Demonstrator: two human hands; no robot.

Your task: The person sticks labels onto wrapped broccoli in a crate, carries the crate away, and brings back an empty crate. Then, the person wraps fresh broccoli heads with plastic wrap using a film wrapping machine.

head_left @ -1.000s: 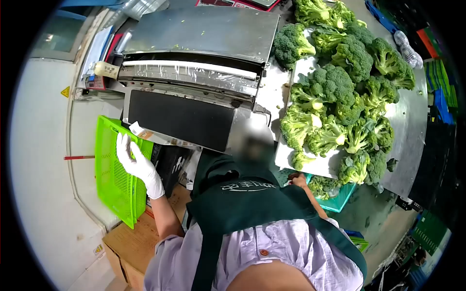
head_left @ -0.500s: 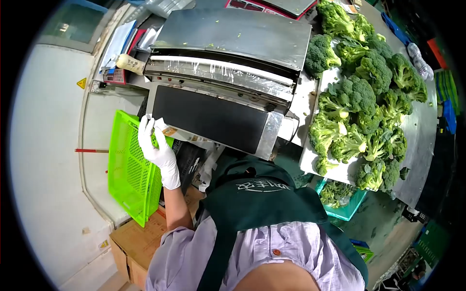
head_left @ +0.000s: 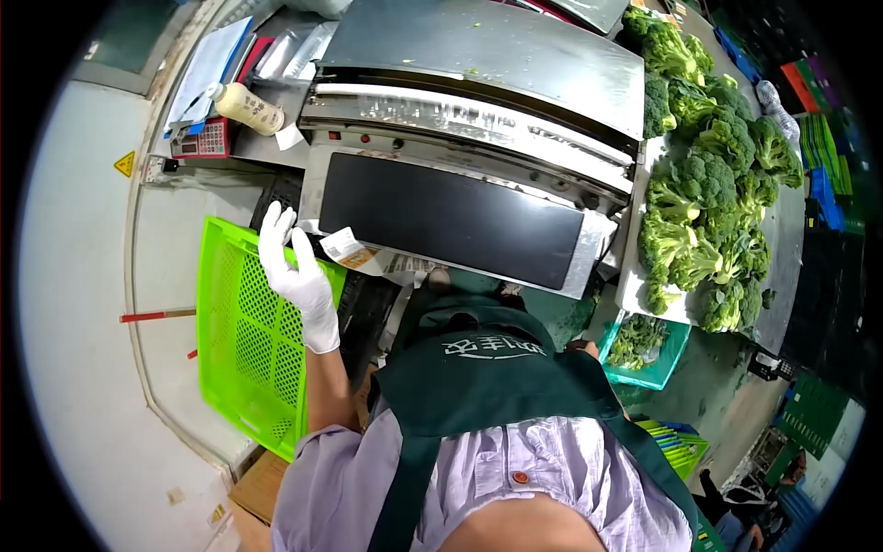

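My left hand (head_left: 299,276), in a white glove, is raised over the top edge of a bright green basket (head_left: 262,345). Its fingers are apart and nothing lies between them. To its right, a label sheet (head_left: 354,250) sticks out below the wrapping machine's black plate (head_left: 451,216). Only a small bare part of my right hand (head_left: 582,347) shows at the right edge of the green apron, left of a teal basket (head_left: 648,368) with broccoli pieces in it; its fingers are mostly hidden.
Broccoli heads (head_left: 704,189) are piled on the metal table (head_left: 784,248) at the right. A bottle (head_left: 246,109) and a red calculator (head_left: 204,140) sit at the upper left. A cardboard box (head_left: 258,488) stands low at the left. Part of a person (head_left: 736,524) shows at the lower right.
The view has turned, so the machine and broccoli appear farther right. My left hand stays raised with its fingers apart. My right hand is now mostly hidden by the apron.
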